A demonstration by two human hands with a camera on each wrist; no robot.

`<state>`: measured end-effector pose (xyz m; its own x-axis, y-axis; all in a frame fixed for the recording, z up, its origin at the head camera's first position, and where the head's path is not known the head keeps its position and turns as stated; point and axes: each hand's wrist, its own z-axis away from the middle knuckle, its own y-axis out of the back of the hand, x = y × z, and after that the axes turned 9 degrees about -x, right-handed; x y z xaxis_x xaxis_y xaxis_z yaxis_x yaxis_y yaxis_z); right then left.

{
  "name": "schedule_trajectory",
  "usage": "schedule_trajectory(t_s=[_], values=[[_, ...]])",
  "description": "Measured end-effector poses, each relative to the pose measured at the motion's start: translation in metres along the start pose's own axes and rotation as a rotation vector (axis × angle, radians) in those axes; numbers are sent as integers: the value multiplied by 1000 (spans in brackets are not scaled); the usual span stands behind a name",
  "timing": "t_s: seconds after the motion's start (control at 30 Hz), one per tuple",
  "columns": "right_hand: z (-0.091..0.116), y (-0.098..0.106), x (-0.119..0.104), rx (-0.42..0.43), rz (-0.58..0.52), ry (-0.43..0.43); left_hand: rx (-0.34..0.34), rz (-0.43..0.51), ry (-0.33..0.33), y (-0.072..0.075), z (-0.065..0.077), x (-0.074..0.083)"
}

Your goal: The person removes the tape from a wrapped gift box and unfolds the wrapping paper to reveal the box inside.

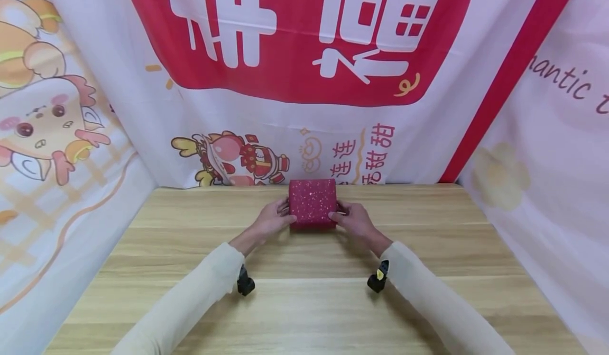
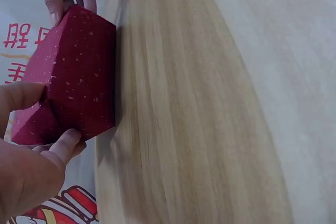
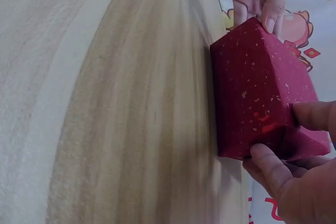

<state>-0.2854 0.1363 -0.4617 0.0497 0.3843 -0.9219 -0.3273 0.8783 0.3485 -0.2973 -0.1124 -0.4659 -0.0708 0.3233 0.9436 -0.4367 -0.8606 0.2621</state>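
A dark red box (image 1: pixel 312 201) with pale speckles stands near the far edge of the wooden table, between both hands. My left hand (image 1: pixel 274 218) holds its left side, thumb at the near top edge and fingers along the side. On the opposite side my right hand (image 1: pixel 353 219) grips it in the same way. In the left wrist view the box (image 2: pixel 79 72) shows a folded paper end, with the left thumb and fingers pressed on it. The right wrist view shows the right thumb and fingers against the other end of the box (image 3: pixel 252 93).
Behind the table (image 1: pixel 304 312) hangs a white cloth (image 1: pixel 266 117) with a red printed panel and cartoon figures. Printed cloths also hang along the left side (image 1: pixel 95 196) and the right side (image 1: pixel 533 228). A small black camera (image 1: pixel 245 282) sits at the left wrist, another black camera (image 1: pixel 378 278) at the right.
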Motion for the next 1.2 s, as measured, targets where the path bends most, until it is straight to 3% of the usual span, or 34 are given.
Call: schedule_trajectory(t_s=[0.17,0.33,0.5,0.63,0.73,0.97,1.2], values=[[0,-1,3,9,31,67,33,-97,-57,0,3,-3],[3,-3,7,32,54,134,108,-216,-123,-6,6,-4],[5,-2,4,28,-83,44,141,-212,-155,-10,7,-6],[5,4,-3,-20,-328,-44,109,-73,-84,-10,9,-2],[5,7,-5,-52,-433,-68,85,89,-17,-9,12,6],[8,7,-4,-52,-507,-85,57,379,42,-3,12,13],[8,8,-5,-47,-538,-81,69,455,111,0,8,18]])
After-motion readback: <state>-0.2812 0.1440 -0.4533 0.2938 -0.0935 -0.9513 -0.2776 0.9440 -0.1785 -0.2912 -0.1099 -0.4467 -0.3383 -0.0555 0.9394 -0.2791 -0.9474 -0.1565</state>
